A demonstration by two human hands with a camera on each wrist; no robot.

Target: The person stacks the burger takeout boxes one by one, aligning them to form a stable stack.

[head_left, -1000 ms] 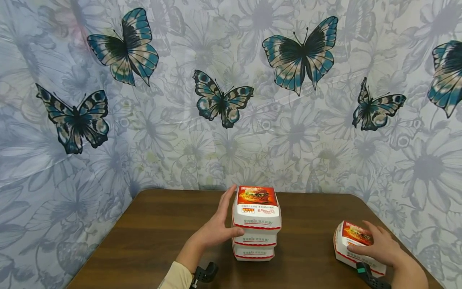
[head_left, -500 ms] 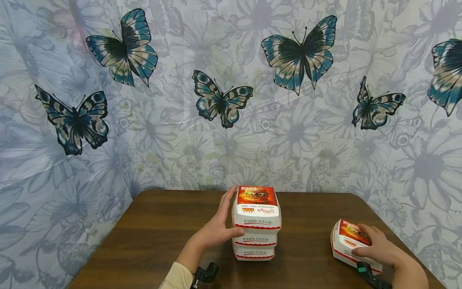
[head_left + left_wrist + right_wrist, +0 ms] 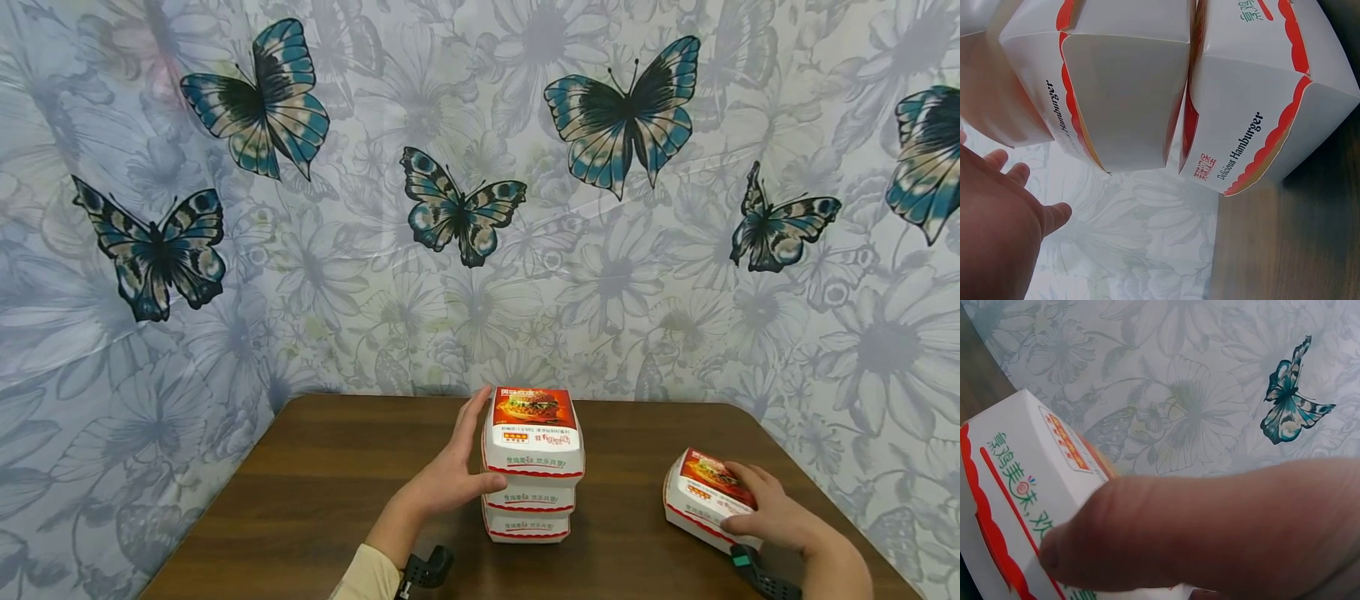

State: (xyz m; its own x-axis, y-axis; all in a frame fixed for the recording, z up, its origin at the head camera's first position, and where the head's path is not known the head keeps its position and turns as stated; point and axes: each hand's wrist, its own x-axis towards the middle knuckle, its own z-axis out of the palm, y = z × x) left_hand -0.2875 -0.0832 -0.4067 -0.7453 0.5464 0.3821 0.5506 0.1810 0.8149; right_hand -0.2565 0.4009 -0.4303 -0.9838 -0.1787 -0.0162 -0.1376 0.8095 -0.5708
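Three white hamburger boxes with red scalloped edges stand stacked mid-table; the top box (image 3: 534,425) has a burger picture on its lid. My left hand (image 3: 448,473) is at the left side of this stack, fingers straight and thumb near the front. In the left wrist view, its fingers (image 3: 1019,174) extend beside the boxes, and a lower box (image 3: 1244,125) shows its printed side. At the right, my right hand (image 3: 776,514) grips another hamburger box (image 3: 708,492) from its right side. The thumb (image 3: 1085,544) presses its front face; the other fingers are partly hidden behind it.
The brown wooden table (image 3: 315,500) has rounded far corners. Behind it hangs a pale floral wall cloth (image 3: 615,292) with blue butterflies. A black wrist strap (image 3: 765,575) is on the right wrist, another black device (image 3: 429,568) on the left.
My right hand has moved left and slightly away from me with the hamburger box in its grip. The left hand and the stack have stayed put.
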